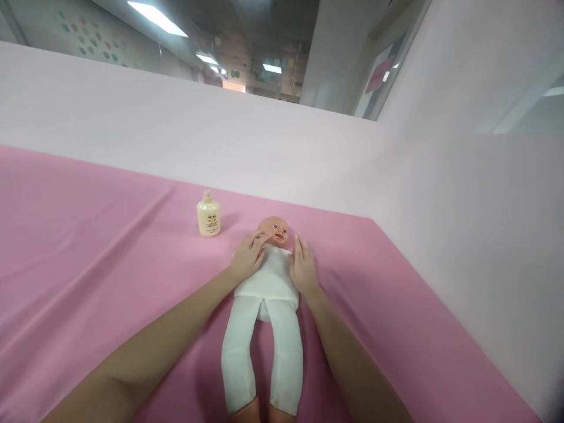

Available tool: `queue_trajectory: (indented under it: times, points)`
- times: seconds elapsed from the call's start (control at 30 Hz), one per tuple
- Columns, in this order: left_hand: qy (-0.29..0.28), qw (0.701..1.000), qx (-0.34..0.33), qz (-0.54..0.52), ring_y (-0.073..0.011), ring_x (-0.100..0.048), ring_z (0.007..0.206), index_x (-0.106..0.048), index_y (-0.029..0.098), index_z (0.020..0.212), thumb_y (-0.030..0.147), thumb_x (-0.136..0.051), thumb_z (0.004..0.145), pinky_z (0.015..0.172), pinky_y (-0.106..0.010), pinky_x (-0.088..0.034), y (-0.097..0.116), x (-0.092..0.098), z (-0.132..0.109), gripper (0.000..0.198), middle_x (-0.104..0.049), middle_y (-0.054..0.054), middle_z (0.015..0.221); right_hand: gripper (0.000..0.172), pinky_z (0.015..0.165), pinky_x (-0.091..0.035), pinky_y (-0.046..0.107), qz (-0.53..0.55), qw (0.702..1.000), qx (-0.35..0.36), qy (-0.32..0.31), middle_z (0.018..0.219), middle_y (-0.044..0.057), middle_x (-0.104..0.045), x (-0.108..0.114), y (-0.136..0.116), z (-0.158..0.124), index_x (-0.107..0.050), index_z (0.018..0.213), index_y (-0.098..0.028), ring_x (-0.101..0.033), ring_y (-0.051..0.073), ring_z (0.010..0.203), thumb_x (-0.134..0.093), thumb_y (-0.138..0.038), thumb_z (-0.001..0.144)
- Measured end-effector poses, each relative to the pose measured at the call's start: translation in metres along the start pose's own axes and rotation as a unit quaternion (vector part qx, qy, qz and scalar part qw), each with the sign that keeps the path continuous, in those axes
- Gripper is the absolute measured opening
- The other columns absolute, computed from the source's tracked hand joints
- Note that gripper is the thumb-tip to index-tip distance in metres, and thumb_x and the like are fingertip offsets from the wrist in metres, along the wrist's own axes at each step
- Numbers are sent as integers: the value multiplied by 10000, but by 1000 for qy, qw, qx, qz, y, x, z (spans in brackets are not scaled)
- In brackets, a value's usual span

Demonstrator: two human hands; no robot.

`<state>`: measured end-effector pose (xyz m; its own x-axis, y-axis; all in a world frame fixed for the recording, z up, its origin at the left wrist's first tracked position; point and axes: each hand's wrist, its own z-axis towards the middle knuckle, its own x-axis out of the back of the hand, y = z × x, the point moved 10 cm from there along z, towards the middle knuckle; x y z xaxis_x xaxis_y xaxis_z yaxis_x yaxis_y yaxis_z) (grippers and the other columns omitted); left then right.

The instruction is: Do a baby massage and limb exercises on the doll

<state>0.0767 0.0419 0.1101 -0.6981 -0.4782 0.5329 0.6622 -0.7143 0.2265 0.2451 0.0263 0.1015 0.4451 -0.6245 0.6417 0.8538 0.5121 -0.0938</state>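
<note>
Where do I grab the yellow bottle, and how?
Probably around the wide body of the bottle, coming from its left with the left hand, which is nearer. The bottle stands upright, its body broader than the narrow neck, and the doll lies to its right.

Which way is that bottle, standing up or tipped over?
Upright: the bottle rests its base on the pink surface, narrow neck pointing up.

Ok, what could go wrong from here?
The left hand and right hand flank the doll, so uneven pressure could shift it. The bottle stands upright beyond the left hand, where a wide sweep might tip it. The pink cover is creased and might bunch up.
</note>
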Motion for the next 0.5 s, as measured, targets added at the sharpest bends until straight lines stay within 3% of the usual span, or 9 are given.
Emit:
queue_trajectory:
  times: [0.1,0.2,0.33,0.5]
  points:
    - [-14,998,52,20,-313,-539,1336,-478,170,1457,143,-422,954,1110,-526,-472,-22,-6,-1,507,-553,-194,1420,661,1147,-446,573,1,998,-57,-25,1628,212,-377,-9,19,-1,-160,1650,-141,-404,337,1489,-313,-148,1007]
    - [-42,994,99,29,-339,-451,1441,-400,147,1539,112,-408,924,1144,-538,-439,-39,-12,-4,616,-482,-211,1525,693,1195,-411,554,40,995,-81,-51,1680,147,-315,-16,30,-2,-136,1661,-178,-297,302,1558,-298,-125,989]
    - [-72,987,141,24,-327,-388,1501,-290,188,1619,111,-392,925,1155,-523,-434,-53,-19,-10,706,-391,-167,1631,677,1230,-388,508,84,989,-98,-72,1687,95,-319,-21,39,-4,-222,1649,-211,-310,256,1558,-324,-153,983]
    - [-87,978,191,12,-323,-457,1453,-320,220,1622,161,-384,962,1112,-503,-484,-70,-25,-19,666,-415,-128,1631,626,1230,-388,515,104,980,-144,-87,1662,118,-365,-31,55,-11,-349,1604,-186,-345,273,1542,-378,-199,979]
